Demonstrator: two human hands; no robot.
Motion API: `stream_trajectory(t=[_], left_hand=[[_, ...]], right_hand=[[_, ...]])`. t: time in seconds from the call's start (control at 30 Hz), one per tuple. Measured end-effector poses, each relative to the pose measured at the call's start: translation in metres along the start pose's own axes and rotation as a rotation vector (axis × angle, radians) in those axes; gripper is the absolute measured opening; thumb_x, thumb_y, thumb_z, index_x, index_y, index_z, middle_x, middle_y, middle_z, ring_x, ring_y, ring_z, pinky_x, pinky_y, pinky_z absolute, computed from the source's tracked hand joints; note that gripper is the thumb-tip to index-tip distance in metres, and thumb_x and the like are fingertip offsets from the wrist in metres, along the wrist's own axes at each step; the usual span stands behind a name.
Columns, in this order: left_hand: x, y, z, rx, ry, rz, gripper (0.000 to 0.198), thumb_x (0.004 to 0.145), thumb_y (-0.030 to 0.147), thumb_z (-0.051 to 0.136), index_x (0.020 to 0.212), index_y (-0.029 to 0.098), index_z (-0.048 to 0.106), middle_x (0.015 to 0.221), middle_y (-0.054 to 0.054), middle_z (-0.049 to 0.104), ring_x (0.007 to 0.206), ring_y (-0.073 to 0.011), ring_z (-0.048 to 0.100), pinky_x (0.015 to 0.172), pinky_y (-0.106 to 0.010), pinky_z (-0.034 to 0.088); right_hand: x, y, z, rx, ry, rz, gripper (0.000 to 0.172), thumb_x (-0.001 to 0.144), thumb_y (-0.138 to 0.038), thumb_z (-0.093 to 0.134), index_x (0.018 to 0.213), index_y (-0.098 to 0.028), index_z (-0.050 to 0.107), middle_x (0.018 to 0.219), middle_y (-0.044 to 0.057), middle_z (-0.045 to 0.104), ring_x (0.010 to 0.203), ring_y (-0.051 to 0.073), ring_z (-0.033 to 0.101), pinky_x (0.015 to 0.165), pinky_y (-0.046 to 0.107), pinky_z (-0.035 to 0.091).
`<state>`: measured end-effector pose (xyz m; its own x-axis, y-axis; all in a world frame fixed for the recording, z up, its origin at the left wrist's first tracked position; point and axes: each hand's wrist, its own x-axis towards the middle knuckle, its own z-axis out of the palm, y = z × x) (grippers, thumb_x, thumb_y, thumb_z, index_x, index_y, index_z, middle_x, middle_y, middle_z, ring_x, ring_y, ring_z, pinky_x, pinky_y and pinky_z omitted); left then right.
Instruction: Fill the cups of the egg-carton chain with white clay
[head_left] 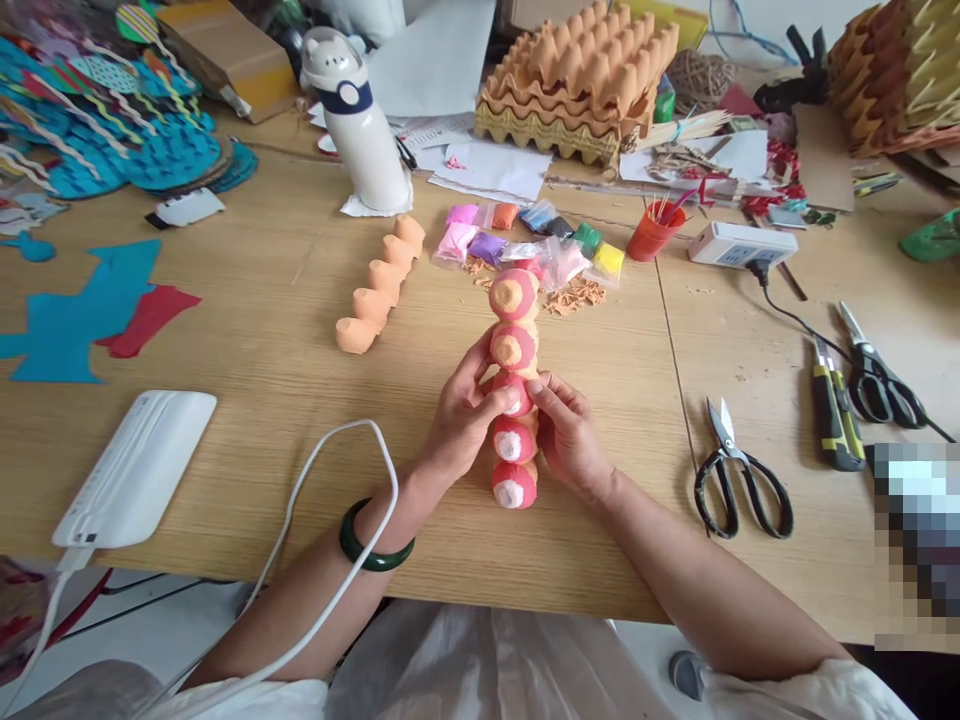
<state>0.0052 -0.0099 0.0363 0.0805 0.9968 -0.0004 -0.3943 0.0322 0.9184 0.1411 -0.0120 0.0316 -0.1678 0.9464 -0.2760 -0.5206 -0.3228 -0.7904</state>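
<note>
A strip of egg carton cups (514, 447) stands lengthwise in front of me, its bumps coated with pink clay. White clay caps the nearest cups, while the two farthest tips show bare orange pulp. My left hand (469, 410) grips the strip from the left, thumb pressed on the middle cup. From the other side my right hand (570, 425) holds the same strip, its thumb also at the middle cup. The thumbs partly cover that cup's white patch. Beyond lies an uncoated egg carton strip (381, 287), and packets of coloured clay (491, 247) are scattered behind the held one.
Scissors (731, 470), a utility knife (834, 410) and more scissors (877, 375) lie at right. A power bank (139, 465) sits left, its white cable (330, 610) crossing over my left forearm. A white bottle (360, 140) and stacked egg trays (577, 85) stand behind.
</note>
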Motion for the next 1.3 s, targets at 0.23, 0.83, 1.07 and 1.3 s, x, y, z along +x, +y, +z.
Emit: stream_trajectory(t=[0.23, 0.83, 1.07, 1.3], left_hand=[[0.002, 0.006, -0.004, -0.161, -0.082, -0.146, 0.056, 0.091, 0.043, 0.075, 0.146, 0.039, 0.067, 0.156, 0.0, 0.066, 0.147, -0.0393, 0.06, 0.114, -0.054, 0.058], [-0.001, -0.004, -0.002, 0.081, -0.05, 0.091, 0.083, 0.088, 0.043, 0.087, 0.163, 0.034, 0.052, 0.162, -0.009, 0.06, 0.128, -0.0344, 0.072, 0.102, -0.043, 0.065], [0.004, -0.006, -0.009, 0.098, -0.085, 0.117, 0.074, 0.094, 0.04, 0.082, 0.161, 0.029, 0.055, 0.158, -0.01, 0.064, 0.146, -0.0354, 0.062, 0.107, -0.04, 0.063], [0.004, -0.004, -0.013, -0.014, -0.176, 0.067, 0.058, 0.103, 0.046, 0.068, 0.159, 0.037, 0.057, 0.158, -0.005, 0.065, 0.148, -0.0306, 0.061, 0.105, -0.035, 0.063]], right_hand=[[0.01, -0.005, -0.003, 0.071, 0.005, 0.098, 0.035, 0.079, -0.055, 0.088, 0.079, -0.026, 0.07, 0.075, -0.001, 0.07, 0.077, 0.022, 0.063, 0.077, 0.038, 0.053], [0.009, -0.002, -0.012, 0.046, -0.037, 0.135, 0.031, 0.079, -0.052, 0.088, 0.083, -0.024, 0.074, 0.085, 0.001, 0.075, 0.081, 0.022, 0.065, 0.083, 0.038, 0.054], [0.011, -0.005, -0.01, 0.103, -0.051, 0.163, 0.027, 0.082, -0.05, 0.082, 0.087, -0.024, 0.076, 0.086, 0.002, 0.076, 0.084, 0.024, 0.068, 0.088, 0.04, 0.058], [0.013, -0.008, -0.011, 0.082, -0.061, 0.168, 0.027, 0.084, -0.051, 0.079, 0.084, -0.026, 0.069, 0.074, 0.0, 0.069, 0.083, 0.026, 0.07, 0.087, 0.043, 0.061]])
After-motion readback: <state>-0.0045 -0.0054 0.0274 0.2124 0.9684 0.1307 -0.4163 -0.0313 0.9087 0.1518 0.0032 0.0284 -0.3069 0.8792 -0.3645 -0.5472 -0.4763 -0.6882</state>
